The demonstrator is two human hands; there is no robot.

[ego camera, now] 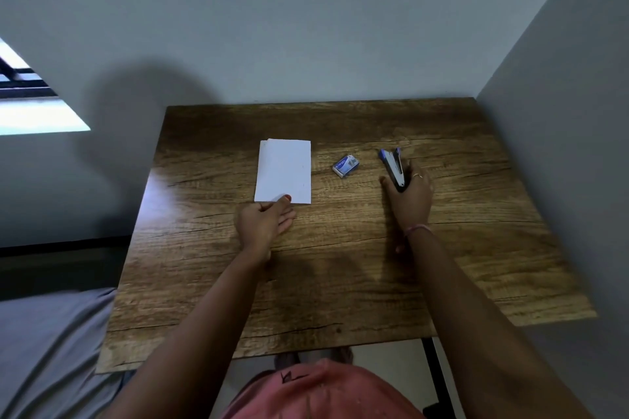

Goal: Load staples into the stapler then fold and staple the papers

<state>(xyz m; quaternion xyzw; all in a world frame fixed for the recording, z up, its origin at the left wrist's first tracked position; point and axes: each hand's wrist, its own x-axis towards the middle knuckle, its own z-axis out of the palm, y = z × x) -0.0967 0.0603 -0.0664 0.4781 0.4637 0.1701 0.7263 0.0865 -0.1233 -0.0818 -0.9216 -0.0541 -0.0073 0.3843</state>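
A wooden desk point(340, 282) fills the middle of the frame, set into a corner of grey walls. Just left of centre, a folded stack of white papers point(284, 170) lies flat on it. The near left corner of the stack is pinched by the left hand point(265, 223), with the thumb laid on top of the sheet and the other fingers curled at the edge. Right of the papers, and apart from them, a small blue and white staple box point(346, 166) lies on the desk. Further right, a blue and black stapler point(394, 167) is gripped at its near end by the right hand point(410, 201), whose fingers are wrapped around its body; the far end points towards the top of the frame and appears slightly opened. A ring is seen on one finger, and a thin band point(417, 230) on the right wrist.
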